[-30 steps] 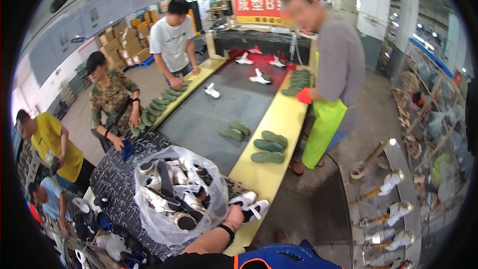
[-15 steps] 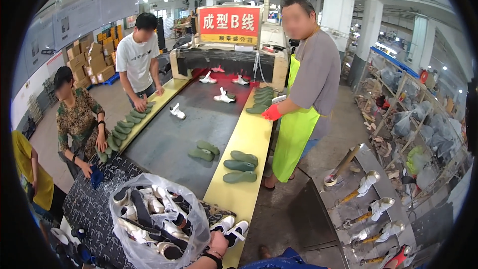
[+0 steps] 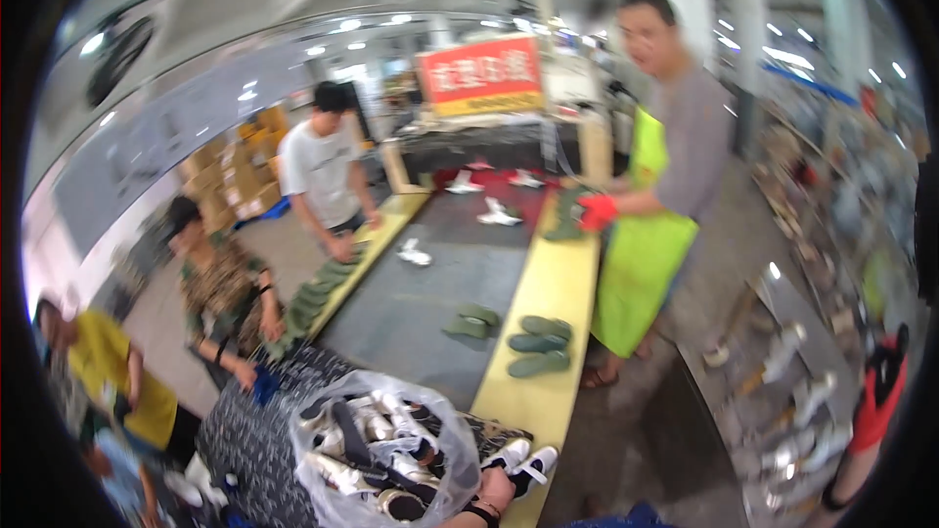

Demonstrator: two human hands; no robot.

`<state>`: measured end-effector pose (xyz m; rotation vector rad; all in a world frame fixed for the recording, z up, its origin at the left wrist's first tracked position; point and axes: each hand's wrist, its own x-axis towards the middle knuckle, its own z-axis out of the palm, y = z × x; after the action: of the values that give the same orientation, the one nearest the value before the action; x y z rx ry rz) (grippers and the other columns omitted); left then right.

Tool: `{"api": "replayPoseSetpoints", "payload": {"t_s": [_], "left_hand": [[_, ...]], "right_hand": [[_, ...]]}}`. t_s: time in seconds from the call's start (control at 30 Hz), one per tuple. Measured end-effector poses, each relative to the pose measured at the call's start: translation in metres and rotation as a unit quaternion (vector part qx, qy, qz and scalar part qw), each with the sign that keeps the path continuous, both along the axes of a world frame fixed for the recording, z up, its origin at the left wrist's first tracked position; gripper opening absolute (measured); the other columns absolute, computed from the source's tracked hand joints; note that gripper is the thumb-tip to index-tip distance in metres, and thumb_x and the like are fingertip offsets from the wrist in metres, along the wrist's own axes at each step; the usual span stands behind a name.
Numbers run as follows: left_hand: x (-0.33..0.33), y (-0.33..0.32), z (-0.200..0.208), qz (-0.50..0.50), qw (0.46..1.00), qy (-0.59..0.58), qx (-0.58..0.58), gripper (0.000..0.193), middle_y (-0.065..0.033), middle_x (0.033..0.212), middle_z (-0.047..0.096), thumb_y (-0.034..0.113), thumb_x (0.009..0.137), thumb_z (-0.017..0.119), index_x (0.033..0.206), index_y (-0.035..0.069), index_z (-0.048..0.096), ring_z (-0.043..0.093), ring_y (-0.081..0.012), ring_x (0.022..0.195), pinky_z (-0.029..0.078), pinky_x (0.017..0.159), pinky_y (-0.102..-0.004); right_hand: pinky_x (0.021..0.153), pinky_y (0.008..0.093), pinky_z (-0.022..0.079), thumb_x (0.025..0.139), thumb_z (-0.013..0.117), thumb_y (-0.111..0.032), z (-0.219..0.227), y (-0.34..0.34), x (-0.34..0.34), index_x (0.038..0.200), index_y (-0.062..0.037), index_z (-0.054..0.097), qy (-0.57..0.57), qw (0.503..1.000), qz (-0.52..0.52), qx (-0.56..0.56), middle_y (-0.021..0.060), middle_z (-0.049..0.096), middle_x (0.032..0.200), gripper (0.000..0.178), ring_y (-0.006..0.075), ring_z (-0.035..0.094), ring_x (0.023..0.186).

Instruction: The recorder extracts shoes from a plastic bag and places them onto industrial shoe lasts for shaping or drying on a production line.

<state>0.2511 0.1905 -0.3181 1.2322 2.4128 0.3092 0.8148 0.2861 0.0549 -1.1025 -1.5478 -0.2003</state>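
My left hand (image 3: 497, 489), bare with bracelets at the wrist, is closed at the heel end of a pair of white and black strap shoes (image 3: 534, 470). They lie on the near end of the yellow ledge, right beside a clear plastic bag (image 3: 463, 430) filled with similar shoes. At the far right my right hand (image 3: 883, 386), in a red and black glove with a dark wristband, is raised beside a metal rack; blur hides its fingers and whether it holds anything. Several green shoe lasts (image 3: 538, 364) lie on the ledge ahead.
A grey conveyor (image 3: 445, 279) carries white shoes and green lasts. A person in a lime apron (image 3: 636, 284) stands at its right; others work on the left. The metal rack (image 3: 699, 396) with white shoe forms stands at right. Dark patterned cloth (image 3: 249, 440) lies under the bag.
The view has swung left, shifting the scene rightward. My gloved right hand has risen from the rack. The aproned person now lifts green lasts. My left hand stays at the shoes.
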Motion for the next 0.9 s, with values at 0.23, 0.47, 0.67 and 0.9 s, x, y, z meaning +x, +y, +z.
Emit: {"api": "replayPoseSetpoints", "payload": {"t_s": [0.23,0.47,0.67,0.9], "left_hand": [[0.0,0.007,0.029,0.043,0.998,-0.006,0.045,0.018,-0.0248,0.093,0.068,0.01,0.071,0.072,0.086,0.0,0.071,0.066,-0.0399,0.092,0.053,0.082,-0.0452],[-0.001,0.002,0.02,0.016,0.999,0.015,0.034,0.019,-0.0238,0.093,0.069,0.004,0.068,0.069,0.085,-0.003,0.07,0.066,-0.0398,0.093,0.053,0.082,-0.0438],[0.002,0.0,0.029,0.022,0.998,0.033,0.057,0.026,-0.0298,0.087,0.066,-0.004,0.062,0.059,0.086,-0.011,0.065,0.064,-0.0468,0.087,0.049,0.08,-0.0477],[-0.012,0.004,0.006,-0.023,0.995,0.014,0.096,0.027,-0.0308,0.093,0.066,0.002,0.068,0.063,0.093,-0.007,0.069,0.063,-0.0461,0.094,0.048,0.085,-0.0491]], "right_hand": [[0.091,0.0366,0.042,0.1,0.045,-0.019,0.043,-0.037,-0.041,0.137,0.0054,0.044,0.019,0.982,-0.108,0.153,0.0179,0.057,0.117,0.044,0.0242,0.054,0.102],[0.089,0.0359,0.048,0.096,0.057,-0.016,-0.129,-0.124,0.149,0.123,0.0029,0.056,0.298,0.757,-0.571,0.112,0.0153,0.064,0.117,0.033,0.0222,0.061,0.099],[0.094,0.0355,0.044,0.088,0.068,-0.022,-0.197,-0.13,0.146,0.126,0.0015,0.053,0.395,0.748,-0.527,0.086,0.014,0.061,0.118,0.048,0.0215,0.057,0.102],[0.103,0.0374,0.04,0.083,0.073,-0.022,-0.188,-0.119,0.157,0.143,-0.0075,0.04,0.27,0.756,-0.571,-0.173,0.0143,0.041,0.145,0.069,0.0279,0.047,0.128]]}}
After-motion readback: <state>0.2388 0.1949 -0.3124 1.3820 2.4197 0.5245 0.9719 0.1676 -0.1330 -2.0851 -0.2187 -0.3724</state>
